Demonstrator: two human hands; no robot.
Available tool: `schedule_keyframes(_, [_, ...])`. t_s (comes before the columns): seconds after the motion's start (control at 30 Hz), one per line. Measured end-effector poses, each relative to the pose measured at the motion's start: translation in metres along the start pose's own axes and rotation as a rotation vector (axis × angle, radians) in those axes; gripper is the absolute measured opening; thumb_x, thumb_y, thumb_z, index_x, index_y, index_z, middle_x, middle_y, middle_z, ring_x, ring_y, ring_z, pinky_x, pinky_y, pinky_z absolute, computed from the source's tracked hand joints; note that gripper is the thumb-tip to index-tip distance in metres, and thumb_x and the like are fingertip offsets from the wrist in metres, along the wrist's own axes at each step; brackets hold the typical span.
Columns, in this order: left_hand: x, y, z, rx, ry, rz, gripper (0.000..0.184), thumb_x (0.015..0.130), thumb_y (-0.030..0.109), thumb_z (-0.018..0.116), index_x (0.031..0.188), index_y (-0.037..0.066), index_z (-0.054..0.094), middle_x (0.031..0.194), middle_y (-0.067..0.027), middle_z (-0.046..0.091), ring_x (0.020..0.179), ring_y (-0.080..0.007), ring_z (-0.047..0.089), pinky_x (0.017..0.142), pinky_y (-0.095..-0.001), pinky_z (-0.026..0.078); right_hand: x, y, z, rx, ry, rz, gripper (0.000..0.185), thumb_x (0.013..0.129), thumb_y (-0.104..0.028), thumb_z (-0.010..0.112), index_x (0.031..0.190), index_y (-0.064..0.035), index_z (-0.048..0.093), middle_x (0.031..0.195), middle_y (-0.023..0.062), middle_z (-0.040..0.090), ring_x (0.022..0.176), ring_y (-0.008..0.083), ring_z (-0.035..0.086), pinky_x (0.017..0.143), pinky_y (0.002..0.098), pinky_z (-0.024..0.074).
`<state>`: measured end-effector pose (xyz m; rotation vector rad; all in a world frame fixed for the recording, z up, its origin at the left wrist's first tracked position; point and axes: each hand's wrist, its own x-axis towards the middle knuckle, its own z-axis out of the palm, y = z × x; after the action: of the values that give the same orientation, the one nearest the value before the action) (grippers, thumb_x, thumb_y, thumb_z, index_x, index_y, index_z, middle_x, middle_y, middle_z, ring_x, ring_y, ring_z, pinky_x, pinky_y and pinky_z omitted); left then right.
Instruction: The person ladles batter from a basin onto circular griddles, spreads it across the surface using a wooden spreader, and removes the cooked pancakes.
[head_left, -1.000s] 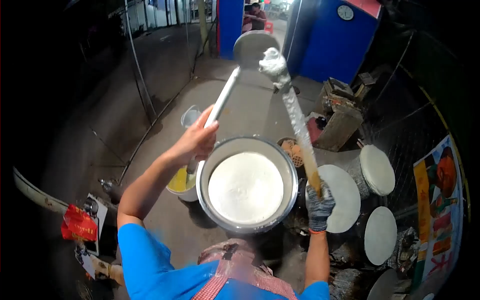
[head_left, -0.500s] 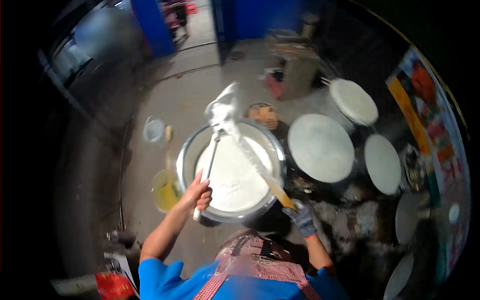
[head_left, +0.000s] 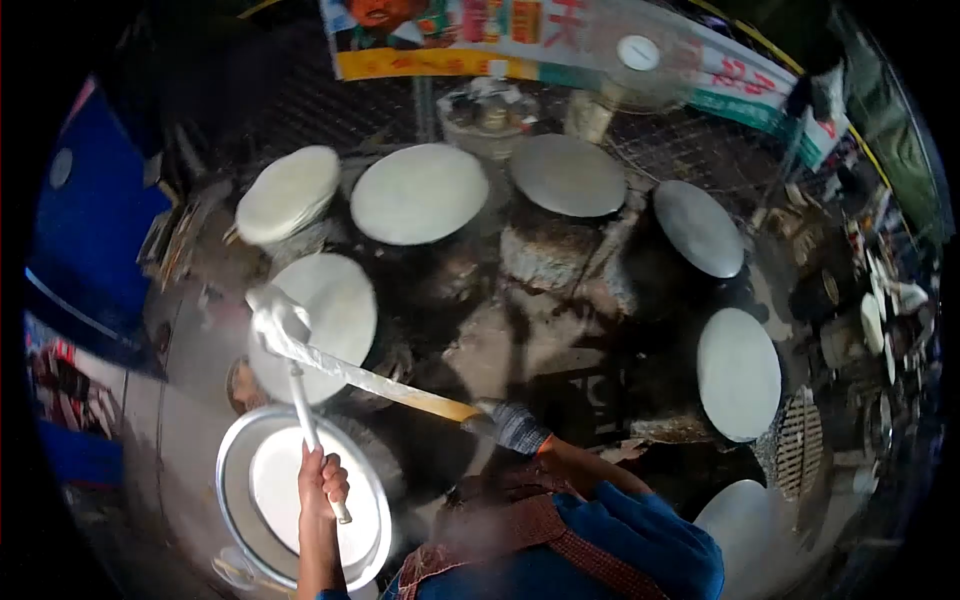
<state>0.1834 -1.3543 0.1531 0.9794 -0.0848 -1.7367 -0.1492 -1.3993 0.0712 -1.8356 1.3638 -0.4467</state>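
My bare left hand [head_left: 323,478] is wrapped round the handle of a white-handled tool [head_left: 304,410], held up over a large metal basin [head_left: 232,500] of white batter [head_left: 275,480]. Wearing a grey glove, my right hand [head_left: 518,428] grips the near end of a long wooden paddle [head_left: 445,405], its far part coated white. Both tools meet at a clump of wet white batter [head_left: 278,315], which hides the head of the left tool. Behind the clump, a round griddle [head_left: 345,305] carries a pale layer.
More round griddles stand in an arc: two pale-covered ones [head_left: 420,195] [head_left: 288,195], grey ones [head_left: 567,175] [head_left: 700,230], and another pale one [head_left: 738,375] at right. A printed banner [head_left: 600,45] hangs behind. A slatted rack [head_left: 800,445] lies at far right.
My view has swung to the right, bringing the arc of griddles to the middle and the basin to the lower left. Both tools, still held with the batter clump, have moved from above the basin toward the griddle.
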Motion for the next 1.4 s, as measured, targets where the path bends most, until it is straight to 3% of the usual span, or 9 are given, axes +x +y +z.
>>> schedule_keyframes(0.17, [0.118, -0.075, 0.114, -0.489, -0.150, -0.672, 0.025, 0.086, 0.018, 0.044, 0.094, -0.005, 0.050, 0.056, -0.0005, 0.037, 0.042, -0.0084, 0.035, 0.036, -0.0211, 0.032, -0.038, 0.134, -0.082, -0.016, -0.115, 0.238, 0.048, 0.078, -0.049, 0.048, 0.098, -0.0067, 0.055, 0.085, 0.0180, 0.059, 0.076, 0.0323, 0.057, 0.065, 0.0400, 0.0432])
schedule_keyframes(0.53, [0.310, -0.320, 0.458, -0.126, -0.525, -1.356, 0.028, 0.088, 0.022, 0.041, 0.112, 0.008, 0.046, 0.058, 0.0029, 0.036, 0.043, -0.0043, 0.035, 0.033, -0.0179, 0.028, -0.237, 0.274, -0.247, -0.249, 0.673, 0.969, 0.034, 0.076, -0.037, 0.056, 0.090, -0.0056, 0.057, 0.079, 0.0168, 0.059, 0.075, 0.0354, 0.056, 0.065, 0.0393, 0.0442])
schedule_keyframes(0.77, [0.378, -0.439, 0.653, 0.892, -0.863, -0.842, 0.023, 0.085, 0.021, 0.047, 0.106, 0.024, 0.037, 0.049, 0.0049, 0.027, 0.035, -0.0056, 0.026, 0.029, -0.0191, 0.018, -0.211, 0.297, -0.349, -0.239, 1.308, 0.949, 0.037, 0.082, -0.024, 0.051, 0.115, -0.0097, 0.050, 0.106, 0.0172, 0.054, 0.085, 0.0316, 0.057, 0.069, 0.0339, 0.0463])
schedule_keyframes(1.0, [0.495, -0.589, 0.690, 1.390, -1.063, -0.355, 0.063, 0.077, 0.007, 0.044, 0.133, 0.023, 0.020, 0.059, -0.0067, 0.042, 0.046, -0.0162, 0.043, 0.038, -0.0317, 0.035, -0.093, 0.390, -0.408, -0.188, 1.035, 1.186, 0.037, 0.074, -0.017, 0.057, 0.109, -0.0089, 0.053, 0.089, 0.0147, 0.060, 0.085, 0.0324, 0.056, 0.074, 0.0380, 0.0434])
schedule_keyframes(1.1, [0.580, -0.619, 0.679, 1.694, -1.164, 0.931, 0.062, 0.078, 0.004, 0.042, 0.133, 0.026, 0.023, 0.070, -0.0140, 0.050, 0.062, -0.0296, 0.053, 0.052, -0.0399, 0.043, -0.103, 0.408, -0.408, 0.396, 1.394, 0.981, 0.042, 0.074, -0.012, 0.059, 0.115, -0.0038, 0.050, 0.097, 0.0093, 0.060, 0.083, 0.0177, 0.057, 0.074, 0.0296, 0.0459])
schedule_keyframes(1.2, [0.526, -0.547, 0.725, 2.053, -1.225, 0.816, 0.059, 0.080, 0.007, 0.042, 0.131, 0.031, 0.025, 0.092, -0.0174, 0.050, 0.084, -0.0381, 0.053, 0.073, -0.0433, 0.043, -0.093, 0.418, -0.394, 0.605, 1.759, 0.608, 0.042, 0.073, -0.007, 0.063, 0.113, 0.0005, 0.051, 0.101, 0.0089, 0.058, 0.088, 0.0156, 0.054, 0.078, 0.0269, 0.0437])
schedule_keyframes(1.27, [0.539, -0.565, 0.726, 1.986, -1.235, 0.849, 0.058, 0.081, 0.005, 0.038, 0.131, 0.031, 0.025, 0.098, -0.0153, 0.049, 0.083, -0.0376, 0.053, 0.073, -0.0437, 0.044, -0.045, 0.419, -0.415, 0.811, 1.855, 0.617, 0.039, 0.074, -0.009, 0.060, 0.113, -0.0044, 0.053, 0.102, 0.0082, 0.059, 0.088, 0.0144, 0.055, 0.077, 0.0269, 0.0437])
schedule_keyframes(1.3, [0.530, -0.564, 0.730, 1.947, -1.228, 0.838, 0.058, 0.081, 0.005, 0.038, 0.131, 0.031, 0.025, 0.097, -0.0156, 0.050, 0.082, -0.0379, 0.053, 0.072, -0.0442, 0.044, -0.046, 0.504, -0.382, 0.331, 1.716, 0.615, 0.038, 0.074, -0.018, 0.062, 0.110, -0.0080, 0.055, 0.098, 0.0098, 0.061, 0.082, 0.0200, 0.056, 0.074, 0.0316, 0.0445])
schedule_keyframes(1.4, [0.557, -0.585, 0.746, 1.800, -1.125, 0.942, 0.060, 0.078, 0.009, 0.044, 0.132, 0.025, 0.023, 0.097, -0.0173, 0.053, 0.078, -0.0365, 0.055, 0.067, -0.0444, 0.045, -0.051, 0.522, -0.383, 0.221, 1.645, 0.931, 0.035, 0.076, -0.009, 0.060, 0.110, -0.0013, 0.054, 0.104, 0.0060, 0.058, 0.092, 0.0145, 0.053, 0.083, 0.0248, 0.0405])
